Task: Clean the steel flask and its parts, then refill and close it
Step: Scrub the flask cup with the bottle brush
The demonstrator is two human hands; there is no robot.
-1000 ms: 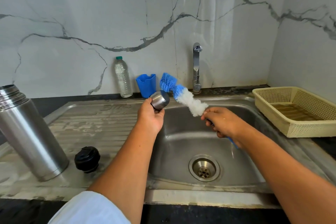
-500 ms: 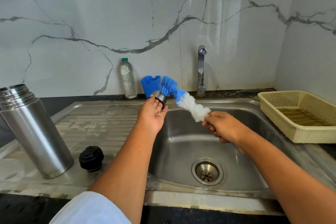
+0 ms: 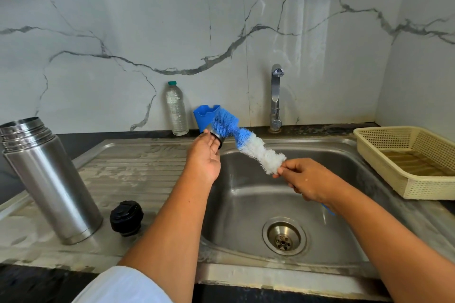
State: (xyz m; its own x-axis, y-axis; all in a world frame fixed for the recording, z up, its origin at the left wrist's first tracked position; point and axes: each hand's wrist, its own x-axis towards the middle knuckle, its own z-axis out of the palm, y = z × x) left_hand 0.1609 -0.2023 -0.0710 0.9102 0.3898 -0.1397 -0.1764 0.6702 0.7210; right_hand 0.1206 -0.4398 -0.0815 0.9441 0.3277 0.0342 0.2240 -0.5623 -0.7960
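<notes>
The left hand point(image 3: 204, 158) has its grip clamped on a small brushed-steel cup with a dark rim point(image 3: 218, 140), held above the edge of the stainless sink point(image 3: 246, 204). The right hand point(image 3: 310, 179) has its grip closed round the handle of a fluffy blue-and-white bottle brush point(image 3: 248, 146), whose blue tip lies against the cup. The tall cylindrical steel flask point(image 3: 49, 179) stands open on the ribbed draining board, well left of both hands, with a round black plastic stopper point(image 3: 126, 218) just beside it.
</notes>
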